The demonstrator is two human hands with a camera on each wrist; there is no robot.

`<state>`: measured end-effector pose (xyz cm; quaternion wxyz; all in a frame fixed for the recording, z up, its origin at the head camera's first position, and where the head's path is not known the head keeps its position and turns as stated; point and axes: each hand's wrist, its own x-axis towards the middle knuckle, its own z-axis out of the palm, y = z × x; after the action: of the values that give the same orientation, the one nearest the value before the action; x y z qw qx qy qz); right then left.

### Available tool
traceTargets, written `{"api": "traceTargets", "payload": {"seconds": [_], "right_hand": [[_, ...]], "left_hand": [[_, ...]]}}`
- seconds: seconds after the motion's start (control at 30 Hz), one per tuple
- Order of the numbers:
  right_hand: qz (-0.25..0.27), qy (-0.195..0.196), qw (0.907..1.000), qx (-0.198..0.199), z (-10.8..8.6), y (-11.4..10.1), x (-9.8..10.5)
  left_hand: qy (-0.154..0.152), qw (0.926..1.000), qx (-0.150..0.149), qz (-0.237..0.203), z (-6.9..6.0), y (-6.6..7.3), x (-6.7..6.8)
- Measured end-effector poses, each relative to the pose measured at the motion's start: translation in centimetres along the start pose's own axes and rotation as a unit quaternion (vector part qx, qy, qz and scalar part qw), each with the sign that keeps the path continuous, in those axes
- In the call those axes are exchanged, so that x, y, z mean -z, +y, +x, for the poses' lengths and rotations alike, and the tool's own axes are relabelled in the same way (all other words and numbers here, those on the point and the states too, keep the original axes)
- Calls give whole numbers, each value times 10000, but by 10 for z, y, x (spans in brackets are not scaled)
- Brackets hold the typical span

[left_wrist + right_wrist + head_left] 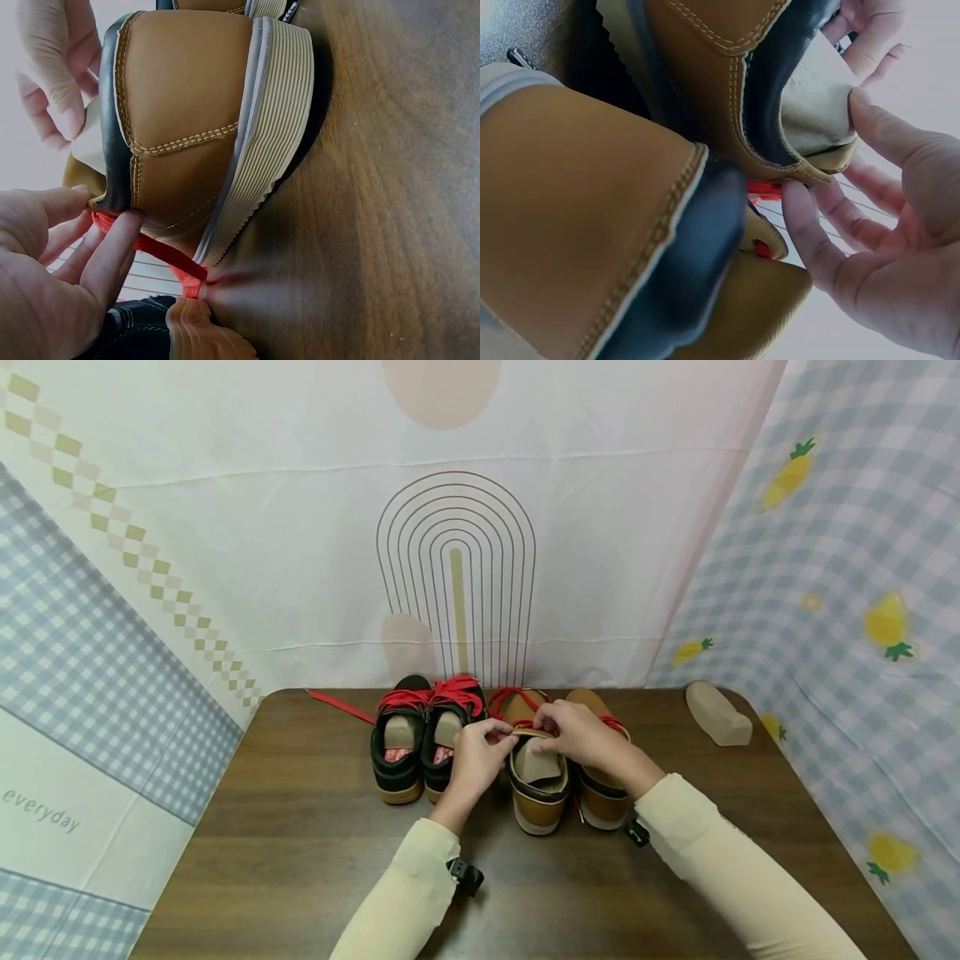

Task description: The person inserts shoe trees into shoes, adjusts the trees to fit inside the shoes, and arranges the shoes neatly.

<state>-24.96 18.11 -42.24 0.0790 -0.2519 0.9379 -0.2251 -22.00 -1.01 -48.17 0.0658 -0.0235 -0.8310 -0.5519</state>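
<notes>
Both hands are at the opening of the nearer-left tan shoe (537,814), which holds a beige foot form (538,765). Thumb and fingers of the left hand (475,758) pinch the left side of its tongue edge; in the left wrist view that hand (56,274) has its fingertips beside a red lace (161,250). The right hand (588,739) grips the right side of the opening. In the right wrist view its thumb and fingers (911,217) curve round the tongue edge (832,159), beside the form (816,101). The shoe's toe is partly hidden by the hands.
A second tan shoe (604,803) stands close on the right. Two black shoes (396,770) with red laces stand on the left, a loose red lace end (341,705) beyond them. Another beige form (717,714) lies at the table's back right. Fabric hangs behind.
</notes>
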Motion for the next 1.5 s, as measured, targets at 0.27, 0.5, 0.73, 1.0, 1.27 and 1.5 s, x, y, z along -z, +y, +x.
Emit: {"api": "traceTargets", "payload": {"seconds": [0.27,0.5,0.73,1.0,1.27,1.5], "right_hand": [[3,239,9997,-16,1,0,-7],[-181,566,9982,48,-1,1,-15],[-419,652,9969,-92,2,-2,-20],[-775,782,9936,-241,1,-5,-28],[-1254,1020,9868,-114,-1,-5,-35],[-1695,1288,9771,68,1,-2,-42]], "left_hand": [[7,10000,28,-14,0,-1,0],[15,10000,38,32,1,-2,-1],[10,10000,41,52,1,-2,-1],[20,10000,27,16,1,-3,-2],[-12,10000,11,54,0,-2,-1],[9,10000,-55,66,0,-2,-1]]}}
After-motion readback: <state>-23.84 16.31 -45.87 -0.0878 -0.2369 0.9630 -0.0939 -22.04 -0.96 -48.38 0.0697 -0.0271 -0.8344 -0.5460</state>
